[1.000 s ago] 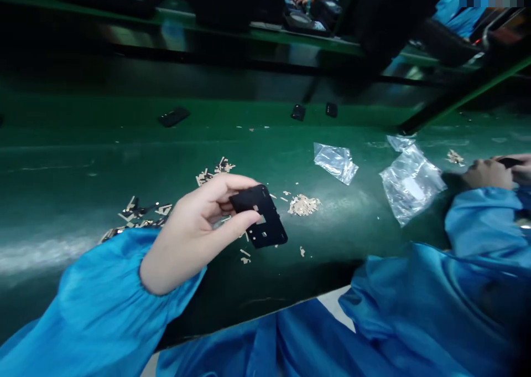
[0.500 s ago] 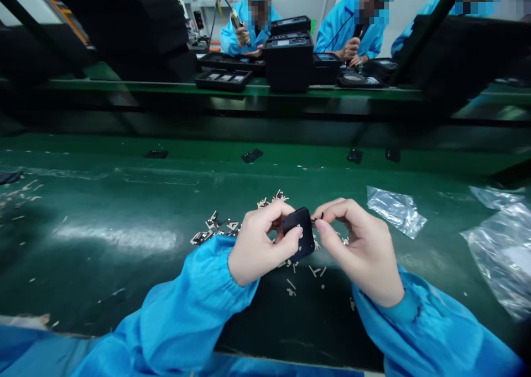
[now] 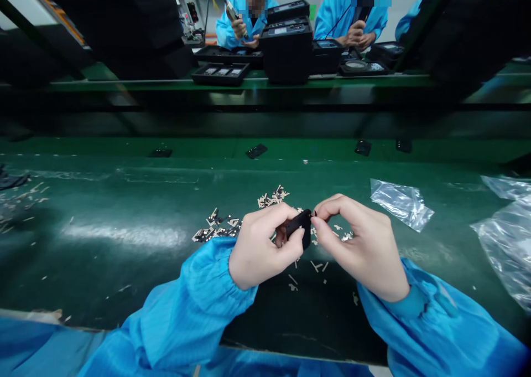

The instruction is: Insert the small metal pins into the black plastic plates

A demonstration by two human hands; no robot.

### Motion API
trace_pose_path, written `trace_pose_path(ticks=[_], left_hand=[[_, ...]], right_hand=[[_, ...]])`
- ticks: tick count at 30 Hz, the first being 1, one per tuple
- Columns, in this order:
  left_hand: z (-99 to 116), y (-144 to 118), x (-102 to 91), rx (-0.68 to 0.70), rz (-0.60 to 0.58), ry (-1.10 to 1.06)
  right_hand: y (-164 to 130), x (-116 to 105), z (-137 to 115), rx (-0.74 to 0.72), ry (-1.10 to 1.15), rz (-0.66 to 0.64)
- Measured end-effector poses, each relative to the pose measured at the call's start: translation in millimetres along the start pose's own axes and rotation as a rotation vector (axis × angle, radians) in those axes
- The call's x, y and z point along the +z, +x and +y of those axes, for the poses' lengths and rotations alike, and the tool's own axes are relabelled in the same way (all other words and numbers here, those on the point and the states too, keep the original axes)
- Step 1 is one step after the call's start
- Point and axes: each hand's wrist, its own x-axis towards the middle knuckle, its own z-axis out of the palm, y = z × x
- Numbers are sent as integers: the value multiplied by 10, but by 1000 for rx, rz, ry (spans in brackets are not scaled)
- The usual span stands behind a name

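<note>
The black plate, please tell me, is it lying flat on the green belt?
No, the black plate is held above the green belt, pinched between the left hand and right hand.

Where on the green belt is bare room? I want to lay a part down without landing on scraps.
Barest is the belt left of the scrap pile, toward the left sleeve. Another strip lies between the pile and the far black parts. Crowded: around both hands, and right, by the plastic bags.

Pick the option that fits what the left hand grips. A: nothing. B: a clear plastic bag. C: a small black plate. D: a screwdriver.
C: the left hand pinches a small black plate between thumb and fingers, and the right hand meets its edge.
</note>
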Motion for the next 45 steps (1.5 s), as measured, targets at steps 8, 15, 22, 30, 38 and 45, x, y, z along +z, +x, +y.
trace_pose_path(ticks=[8, 15, 22, 30, 38, 45], left_hand=[[-10, 13, -9, 35, -11, 2], [12, 11, -26, 40, -18, -13], [15, 9, -31, 36, -31, -18], [7, 6, -34, 10, -43, -33], [11, 1, -40, 6, -53, -42], [13, 1, -38, 9, -70, -53]], right_hand=[[31, -39, 25, 101, 130, -88], [17, -22, 0, 120, 165, -58], [9, -19, -1, 130, 132, -43], [24, -36, -16, 155, 169, -61], [30, -17, -14, 195, 159, -60], [36, -30, -58, 212, 158, -63]])
